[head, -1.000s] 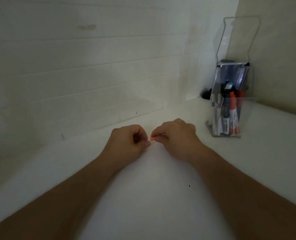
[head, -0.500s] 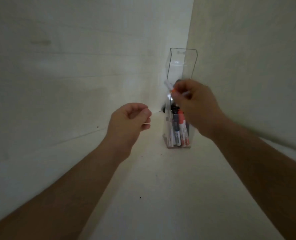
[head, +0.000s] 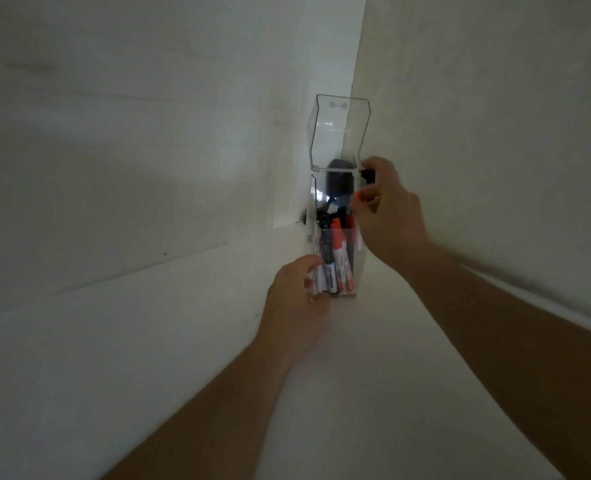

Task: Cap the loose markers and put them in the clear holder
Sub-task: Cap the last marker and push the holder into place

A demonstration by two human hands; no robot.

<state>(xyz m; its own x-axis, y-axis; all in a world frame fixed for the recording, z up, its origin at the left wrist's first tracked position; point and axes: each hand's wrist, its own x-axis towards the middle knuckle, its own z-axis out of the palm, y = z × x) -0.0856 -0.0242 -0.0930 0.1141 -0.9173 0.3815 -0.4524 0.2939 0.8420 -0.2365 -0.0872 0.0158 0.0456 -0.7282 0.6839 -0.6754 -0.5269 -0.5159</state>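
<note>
The clear holder, lid standing open, is containing upright capped markers, red and dark. The left hand is curling round its lower left side on the desk. The right hand is pinching an orange-capped marker at the holder's mouth.

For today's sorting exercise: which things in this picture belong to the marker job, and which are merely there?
Job:
holder, lid up
markers standing inside
orange marker in the right hand
left hand holding the holder's base

Merely there:
dark object behind the holder
counter
walls
</note>
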